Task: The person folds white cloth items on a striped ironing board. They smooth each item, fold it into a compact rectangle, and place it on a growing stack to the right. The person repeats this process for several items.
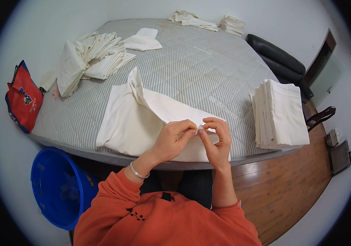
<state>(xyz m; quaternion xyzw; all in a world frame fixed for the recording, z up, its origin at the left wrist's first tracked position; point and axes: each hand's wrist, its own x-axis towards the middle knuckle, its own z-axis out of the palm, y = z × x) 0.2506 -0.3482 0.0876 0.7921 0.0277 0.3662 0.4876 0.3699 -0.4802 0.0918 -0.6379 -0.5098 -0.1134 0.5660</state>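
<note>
A white cloth [126, 123] lies spread along the near edge of the striped mattress [187, 64], with a fold standing up across its middle. Both of my hands meet over its right part. My left hand [175, 138] pinches a small bit of white material between thumb and index finger. Against it, thumb to fingers, my right hand [217, 140] pinches the same bit. Whether this bit is the cloth's edge or something loose on it, I cannot tell. A silver bangle [138, 170] circles my left wrist.
A tall stack of folded white cloths [281, 113] stands at the mattress's right edge. More white cloths [95, 58] are heaped at the left. A red bag [26, 98] leans by the wall, above a blue bin [57, 187]. Beyond the mattress is a black leather sofa [277, 58].
</note>
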